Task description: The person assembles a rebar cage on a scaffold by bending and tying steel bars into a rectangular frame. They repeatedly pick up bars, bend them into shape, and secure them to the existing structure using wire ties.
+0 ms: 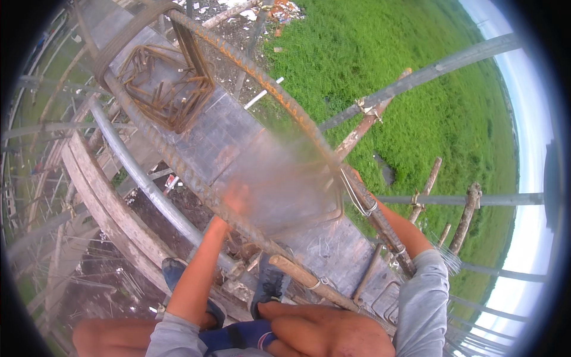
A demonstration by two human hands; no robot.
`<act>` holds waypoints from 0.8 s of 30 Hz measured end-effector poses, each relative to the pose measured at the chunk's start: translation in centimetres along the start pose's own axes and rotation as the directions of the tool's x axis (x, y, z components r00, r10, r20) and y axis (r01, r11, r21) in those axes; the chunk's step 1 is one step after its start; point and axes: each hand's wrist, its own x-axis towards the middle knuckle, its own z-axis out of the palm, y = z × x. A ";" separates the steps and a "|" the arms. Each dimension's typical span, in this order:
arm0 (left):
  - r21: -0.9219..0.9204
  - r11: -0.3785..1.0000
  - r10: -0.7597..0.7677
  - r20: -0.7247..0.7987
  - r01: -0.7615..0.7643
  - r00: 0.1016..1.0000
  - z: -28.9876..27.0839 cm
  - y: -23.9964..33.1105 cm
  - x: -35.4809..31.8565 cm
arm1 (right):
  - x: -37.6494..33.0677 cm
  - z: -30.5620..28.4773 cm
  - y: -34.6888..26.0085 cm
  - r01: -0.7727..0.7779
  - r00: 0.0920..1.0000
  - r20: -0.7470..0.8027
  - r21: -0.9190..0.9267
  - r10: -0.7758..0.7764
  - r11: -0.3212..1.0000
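Seen from above through a round, curved view, I sit or crouch over two long ridged steel bars that run from my lap toward the upper left. My left grip (237, 199) is blurred beside the left steel bar (189, 177); I cannot tell whether its fingers are spread or pinching something. My right grip (357, 174) is mostly hidden behind the right steel bar (288, 102), so I cannot tell its state either. Between the two bars, ahead of me, is a thin rectangular steel hoop (341, 209), its lower right corner clear and the rest lost in a brown smear. Pale tie wire (355, 193) loops along the right bar near my right grip.

Beneath the bars stretches a grey plank (229, 140); farther up it a pile of bent, rusty hoops (166, 98) shows between the bars. Near my knees, a wooden pole (300, 275) slants close to my dark shoe (272, 287). Grey metal pipes (452, 56) cross the right side, over bright green grass (339, 53).
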 end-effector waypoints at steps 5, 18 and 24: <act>-0.149 0.982 -0.111 0.051 0.117 0.993 -0.1 2.9 -2.5 | -1.2 -1.6 -1.4 0.026 0.995 0.090 0.111 -0.036 0.993; 0.541 0.779 0.171 0.303 -0.318 0.937 2.9 3.4 -1.2 | -2.7 -4.1 -0.9 -0.032 0.989 0.147 0.039 0.026 0.999; 0.209 0.879 0.312 0.425 -0.428 0.849 3.1 7.6 -4.6 | -2.2 -4.5 -6.2 -0.016 0.977 0.212 0.085 -0.002 0.996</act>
